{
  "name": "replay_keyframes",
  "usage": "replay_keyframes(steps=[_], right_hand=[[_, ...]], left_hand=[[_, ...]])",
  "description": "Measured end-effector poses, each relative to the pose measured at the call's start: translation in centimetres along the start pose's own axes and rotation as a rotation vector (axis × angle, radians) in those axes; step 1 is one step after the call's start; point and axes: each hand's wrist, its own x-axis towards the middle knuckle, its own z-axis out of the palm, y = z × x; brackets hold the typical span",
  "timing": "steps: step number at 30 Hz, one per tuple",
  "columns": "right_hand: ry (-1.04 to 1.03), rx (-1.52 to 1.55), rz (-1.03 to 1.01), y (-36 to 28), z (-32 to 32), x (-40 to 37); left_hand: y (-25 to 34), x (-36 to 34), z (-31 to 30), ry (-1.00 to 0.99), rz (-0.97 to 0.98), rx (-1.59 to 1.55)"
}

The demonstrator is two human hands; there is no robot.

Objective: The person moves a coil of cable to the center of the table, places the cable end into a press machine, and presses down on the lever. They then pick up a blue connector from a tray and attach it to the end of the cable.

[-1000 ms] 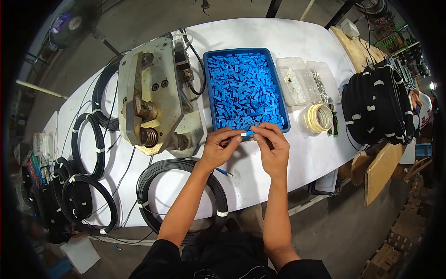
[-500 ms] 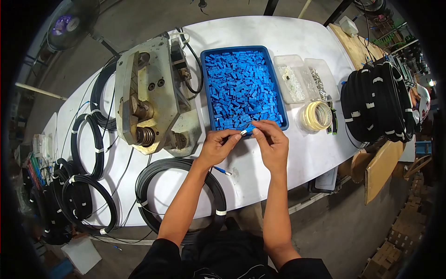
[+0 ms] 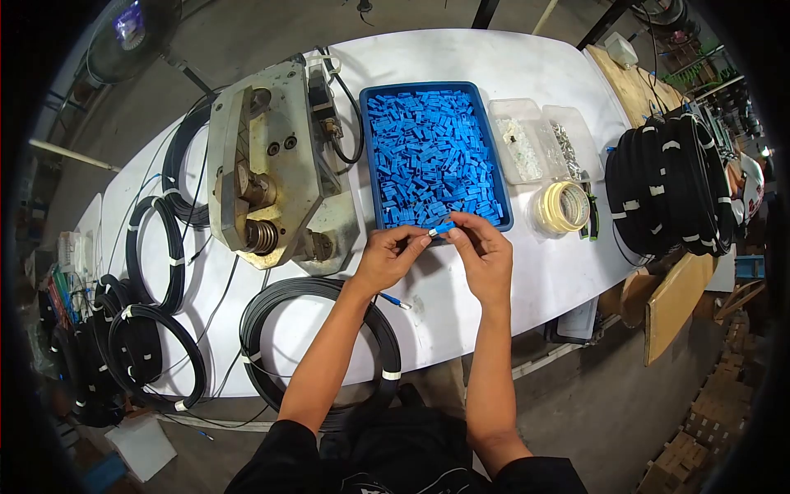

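A small blue plastic connector (image 3: 443,227) with a silver-white end is between my fingertips, just over the near edge of a blue tray (image 3: 370,177). My left hand (image 3: 387,259) is closed, its thumb and forefinger pinching the silver-white end. From the other side, my right hand (image 3: 484,251) pinches the blue part with thumb and fingers. Many loose blue connector housings (image 3: 428,156) fill the tray. Below my left forearm lies a coil of black cable (image 3: 267,309), and a blue-tipped cable end (image 3: 395,301) rests on the white table between my arms.
A heavy metal press (image 3: 271,165) stands left of the tray. To the right are clear boxes (image 3: 518,140) of small parts, a yellowish tape roll (image 3: 568,206) and green-handled pliers (image 3: 592,218). More black cable coils (image 3: 671,181) sit at both sides.
Both hands stay almost where they were, still pinching. The blue connector between the fingertips shows a little more plainly. The whole view has shifted slightly.
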Motion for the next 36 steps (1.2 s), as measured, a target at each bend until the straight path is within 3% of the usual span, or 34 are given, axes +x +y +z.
replay_keyframes(steps=[7,13,19,21,36], right_hand=[[-0.051,-0.114,-0.037,0.1,0.0,-0.1],[0.087,0.031,0.015,-0.2,0.3,-0.1],[-0.068,-0.106,-0.055,0.4,-0.2,-0.3],[-0.028,0.023,0.017,0.4,0.3,-0.4],[0.052,0.008,-0.043,0.3,0.3,-0.3]], left_hand=[[0.5,0.0,0.0,0.015,0.023,0.045],[0.1,0.1,0.1,0.024,0.04,0.028],[0.5,0.1,-0.1,0.024,0.052,0.084],[0.4,0.1,-0.2,0.024,0.038,0.068],[-0.2,0.0,-0.1,0.047,0.068,0.025]])
